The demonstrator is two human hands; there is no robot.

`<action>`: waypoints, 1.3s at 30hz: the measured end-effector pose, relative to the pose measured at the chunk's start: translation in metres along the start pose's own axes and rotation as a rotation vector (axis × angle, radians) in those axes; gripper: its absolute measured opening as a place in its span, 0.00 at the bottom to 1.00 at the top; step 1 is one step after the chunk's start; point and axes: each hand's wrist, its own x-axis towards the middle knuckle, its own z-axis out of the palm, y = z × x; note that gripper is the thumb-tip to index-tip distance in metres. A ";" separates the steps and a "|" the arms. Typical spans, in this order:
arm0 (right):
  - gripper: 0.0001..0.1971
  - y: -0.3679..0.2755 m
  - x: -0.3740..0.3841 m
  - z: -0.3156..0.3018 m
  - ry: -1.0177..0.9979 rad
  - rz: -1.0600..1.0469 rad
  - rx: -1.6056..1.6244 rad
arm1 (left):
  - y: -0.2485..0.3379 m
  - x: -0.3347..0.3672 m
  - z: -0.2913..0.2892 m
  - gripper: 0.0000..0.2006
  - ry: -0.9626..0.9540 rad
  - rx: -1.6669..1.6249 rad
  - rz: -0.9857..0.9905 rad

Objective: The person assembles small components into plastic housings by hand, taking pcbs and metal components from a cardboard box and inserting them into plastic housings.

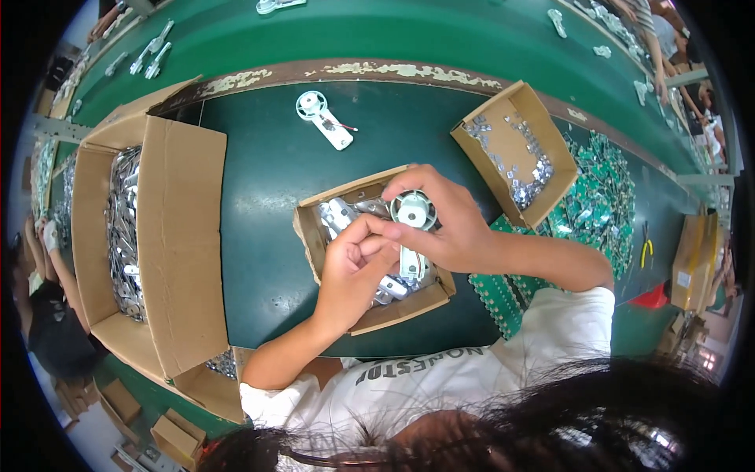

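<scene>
My right hand is closed around a small pale-green handheld fan, its round head up and its opened handle pointing toward me. The fingers of my left hand are curled and pressed together beside the fan, touching my right fingertips; whatever they may pinch is hidden. Both hands are above a low cardboard box that contains white and grey handle-shaped parts and clear plastic pieces. Farther off, another fan lies on the dark green table, a thin red wire showing at its handle.
A tall carton of metal parts stands left. At right are a tilted box of small metal pieces, a heap of green circuit boards, board panels and yellow-handled pliers. Beyond runs a green belt carrying fan parts; other people work at both sides.
</scene>
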 end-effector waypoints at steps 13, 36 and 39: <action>0.10 0.001 0.005 -0.001 -0.070 -0.031 -0.038 | 0.002 -0.003 0.005 0.11 0.011 0.006 0.010; 0.14 -0.003 -0.001 0.011 0.016 -0.013 0.190 | 0.005 -0.013 0.018 0.13 0.054 0.140 0.094; 0.15 -0.020 0.005 -0.001 -0.091 0.430 0.402 | -0.003 -0.011 0.017 0.20 0.148 0.084 0.297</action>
